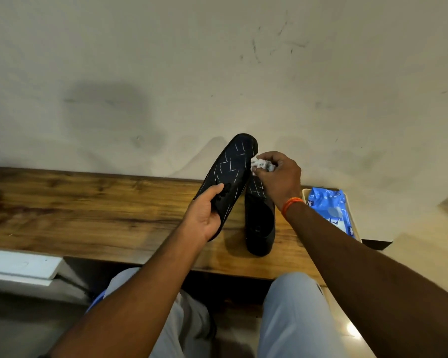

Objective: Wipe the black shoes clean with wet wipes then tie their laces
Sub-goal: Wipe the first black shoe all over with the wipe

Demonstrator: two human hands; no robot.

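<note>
- Your left hand (204, 215) is gripping the raised shoe (230, 174) by its heel end, thumb on top, toe tilting up toward the wall. Only that end is being held, so a hard rub could be twisting it loose.
- Your right hand (277, 174) is pinching a crumpled wipe (261, 164) against the toe's right edge (the wad is small); fingers could be slipping onto the dirt.
- The second shoe (259, 220) is sitting near the table's (88, 202) front edge, right below the raised one, so a dropped shoe could be knocking it off.
- The pack (329, 205) is lying at the right end; laces remain undone, I judge.
</note>
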